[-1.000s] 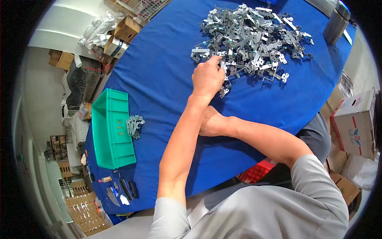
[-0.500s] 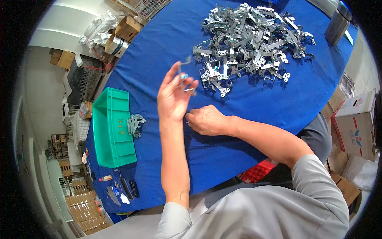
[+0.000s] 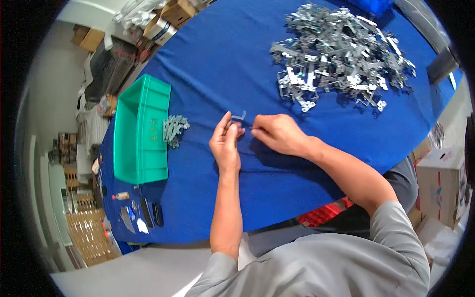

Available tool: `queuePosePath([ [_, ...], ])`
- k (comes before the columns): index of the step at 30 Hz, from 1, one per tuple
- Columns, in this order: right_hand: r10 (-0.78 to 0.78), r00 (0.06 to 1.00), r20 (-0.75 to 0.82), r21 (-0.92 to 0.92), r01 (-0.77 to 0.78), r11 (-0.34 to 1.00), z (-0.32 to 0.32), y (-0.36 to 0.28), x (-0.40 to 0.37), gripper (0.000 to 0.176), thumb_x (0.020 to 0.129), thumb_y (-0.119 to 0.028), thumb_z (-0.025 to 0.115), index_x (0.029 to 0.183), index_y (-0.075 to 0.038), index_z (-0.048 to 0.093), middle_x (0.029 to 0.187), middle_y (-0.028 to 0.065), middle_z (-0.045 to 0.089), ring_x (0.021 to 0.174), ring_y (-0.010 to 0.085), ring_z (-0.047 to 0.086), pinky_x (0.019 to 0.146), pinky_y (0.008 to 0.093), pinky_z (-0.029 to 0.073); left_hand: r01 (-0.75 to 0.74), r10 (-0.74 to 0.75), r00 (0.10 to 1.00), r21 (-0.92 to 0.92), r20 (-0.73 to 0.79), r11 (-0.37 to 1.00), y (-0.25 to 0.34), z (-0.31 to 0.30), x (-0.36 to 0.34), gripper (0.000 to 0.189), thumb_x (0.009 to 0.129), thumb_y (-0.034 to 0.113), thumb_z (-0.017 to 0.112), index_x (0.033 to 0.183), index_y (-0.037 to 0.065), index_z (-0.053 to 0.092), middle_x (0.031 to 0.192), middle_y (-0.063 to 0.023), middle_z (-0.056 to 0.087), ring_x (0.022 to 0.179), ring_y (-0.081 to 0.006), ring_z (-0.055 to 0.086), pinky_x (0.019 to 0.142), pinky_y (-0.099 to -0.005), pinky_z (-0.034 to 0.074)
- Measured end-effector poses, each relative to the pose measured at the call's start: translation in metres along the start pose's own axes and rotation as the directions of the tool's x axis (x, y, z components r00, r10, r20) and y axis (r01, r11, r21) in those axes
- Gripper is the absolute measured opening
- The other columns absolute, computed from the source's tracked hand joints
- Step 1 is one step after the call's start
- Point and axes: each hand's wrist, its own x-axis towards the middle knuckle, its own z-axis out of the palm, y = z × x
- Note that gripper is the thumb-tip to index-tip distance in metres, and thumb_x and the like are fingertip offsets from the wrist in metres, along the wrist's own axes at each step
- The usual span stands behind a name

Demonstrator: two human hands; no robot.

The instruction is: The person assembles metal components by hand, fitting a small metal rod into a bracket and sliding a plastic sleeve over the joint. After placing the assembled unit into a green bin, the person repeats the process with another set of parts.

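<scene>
My left hand (image 3: pixel 226 146) is closed around a small metal bracket (image 3: pixel 240 117), whose bent end sticks out past the fingertips. Just to its right, my right hand (image 3: pixel 283 134) has its thumb and forefinger pinched together. Whatever sits in that pinch is too small to make out. Both hands are above the blue cloth (image 3: pixel 213 79), their fingertips a short gap apart. A large heap of similar metal brackets (image 3: pixel 341 54) lies beyond my right hand. To the left, a smaller cluster of brackets (image 3: pixel 174 129) lies against a green plastic bin (image 3: pixel 154 166).
Several small tools, among them a black-handled one (image 3: pixel 158 215), lie near the table's left front edge. A metal bottle (image 3: pixel 442 65) stands at the far right edge. Cardboard boxes (image 3: pixel 440 183) are on the floor at right, and a red crate (image 3: pixel 324 213) shows below the table.
My left hand has come down with the bracket, its fingers drawn closer together. My right hand has risen and shifted right, now facing the left fingertips. The camera view has shifted too.
</scene>
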Motion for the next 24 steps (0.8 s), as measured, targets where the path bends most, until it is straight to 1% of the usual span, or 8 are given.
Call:
queuePosePath([
  [1, 0.013, 1.0, 0.002, 0.068, -0.013, 0.998, -0.003, -0.001, 0.001, 0.014, 0.096, -0.014, 0.066, 0.097, 0.0, 0.066, 0.072, 0.0152, 0.064, 0.065, 0.0274, 0.065, 0.061, 0.0394, 0.05, -0.061, 0.061, 0.998, 0.057, -0.008, 0.997, 0.0, 0.003, -0.001, 0.037, 0.101, 0.006, 0.062, 0.137, -0.003, 0.06, 0.102, -0.0077, 0.072, 0.085, -0.0122, 0.068, 0.074, -0.028, 0.06],
  [3, 0.084, 0.996, 0.014, 0.221, -0.085, 0.972, -0.007, -0.001, 0.004, 0.018, 0.095, -0.018, 0.066, 0.095, 0.0, 0.067, 0.074, 0.0193, 0.065, 0.067, 0.0318, 0.067, 0.063, 0.0443, 0.051, -0.07, 0.067, 0.997, 0.074, 0.04, 0.995, -0.002, -0.001, 0.0, 0.032, 0.103, 0.009, 0.06, 0.132, -0.003, 0.062, 0.107, -0.0108, 0.073, 0.085, -0.0133, 0.068, 0.073, -0.0283, 0.06],
  [5, 0.19, 0.981, 0.033, 0.352, -0.189, 0.917, -0.004, 0.006, 0.006, 0.019, 0.099, -0.017, 0.064, 0.096, 0.002, 0.066, 0.071, 0.0089, 0.063, 0.067, 0.0123, 0.06, 0.06, 0.0348, 0.049, -0.025, 0.02, 0.997, 0.069, 0.071, 0.997, -0.001, -0.003, 0.001, 0.03, 0.104, 0.01, 0.059, 0.13, -0.002, 0.063, 0.107, -0.0118, 0.072, 0.085, -0.0139, 0.068, 0.071, -0.0282, 0.06],
  [9, 0.298, 0.951, 0.087, 0.352, -0.309, 0.883, -0.013, -0.003, 0.008, 0.019, 0.1, -0.017, 0.063, 0.102, 0.001, 0.068, 0.075, 0.0041, 0.065, 0.068, 0.0096, 0.061, 0.061, 0.0296, 0.05, 0.118, -0.119, 0.989, 0.022, 0.086, 0.993, 0.009, 0.005, -0.006, 0.03, 0.108, 0.018, 0.053, 0.129, -0.001, 0.062, 0.106, -0.0122, 0.072, 0.081, -0.0138, 0.067, 0.067, -0.0266, 0.059],
  [10, 0.286, 0.955, 0.077, 0.343, -0.295, 0.892, -0.012, -0.003, 0.008, 0.019, 0.1, -0.017, 0.063, 0.102, 0.001, 0.068, 0.074, 0.0038, 0.065, 0.068, 0.0092, 0.059, 0.06, 0.0293, 0.049, 0.106, -0.111, 0.99, 0.065, 0.081, 0.992, 0.007, 0.006, -0.006, 0.031, 0.109, 0.02, 0.05, 0.127, -0.001, 0.063, 0.105, -0.0115, 0.072, 0.075, -0.0103, 0.064, 0.059, -0.0231, 0.055],
  [14, 0.306, 0.948, 0.085, 0.224, -0.317, 0.921, -0.012, 0.0, 0.008, 0.02, 0.1, -0.019, 0.064, 0.102, 0.0, 0.068, 0.073, 0.0027, 0.063, 0.065, 0.0076, 0.055, 0.057, 0.0286, 0.045, 0.078, -0.086, 0.995, 0.116, 0.059, 0.99, 0.004, 0.003, -0.004, 0.029, 0.109, 0.02, 0.051, 0.126, 0.0, 0.064, 0.102, -0.0091, 0.073, 0.065, -0.0039, 0.056, 0.048, -0.0182, 0.045],
  [20, 0.334, 0.94, 0.072, 0.291, -0.34, 0.894, -0.012, -0.004, 0.009, 0.022, 0.1, -0.021, 0.066, 0.1, 0.001, 0.069, 0.07, 0.0014, 0.061, 0.063, 0.0066, 0.053, 0.055, 0.0288, 0.042, 0.068, -0.076, 0.994, 0.112, 0.073, 0.991, 0.007, 0.004, -0.006, 0.026, 0.107, 0.02, 0.055, 0.12, 0.001, 0.068, 0.099, -0.0072, 0.074, 0.065, -0.0026, 0.055, 0.048, -0.017, 0.044],
  [24, 0.302, 0.951, 0.069, 0.191, -0.31, 0.931, -0.013, -0.001, 0.009, 0.02, 0.099, -0.02, 0.066, 0.101, 0.0, 0.069, 0.07, 0.0048, 0.061, 0.061, 0.0085, 0.053, 0.056, 0.03, 0.043, 0.034, -0.047, 0.994, 0.125, 0.102, 0.992, 0.009, 0.003, -0.007, 0.025, 0.106, 0.019, 0.059, 0.12, 0.002, 0.069, 0.099, -0.006, 0.075, 0.064, -0.0017, 0.053, 0.046, -0.0169, 0.043],
])
